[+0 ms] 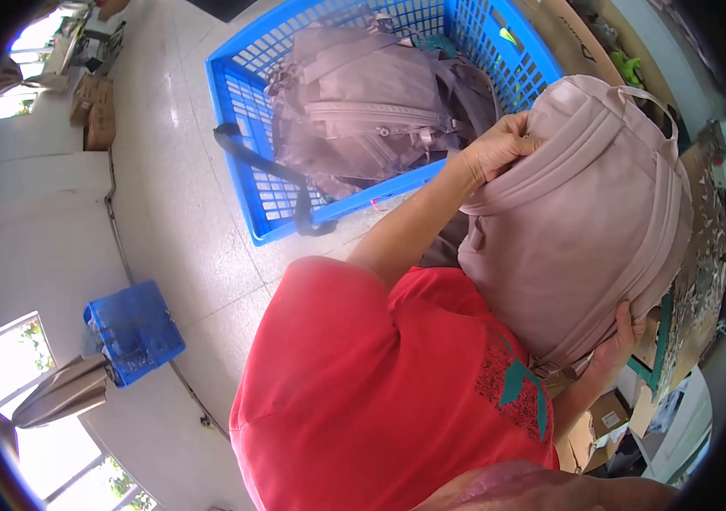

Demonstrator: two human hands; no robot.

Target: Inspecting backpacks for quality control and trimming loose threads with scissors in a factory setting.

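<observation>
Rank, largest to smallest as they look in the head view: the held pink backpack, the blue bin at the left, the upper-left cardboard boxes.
1. Held pink backpack
2. Blue bin
3. Cardboard boxes

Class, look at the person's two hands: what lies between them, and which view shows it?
The pale pink bag lies between the left hand and the right hand; both touch it, as the head view shows.

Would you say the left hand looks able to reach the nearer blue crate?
Probably yes: nothing visible blocks the way from the left hand to the crate, though it would likely first have to release the backpack.
</observation>
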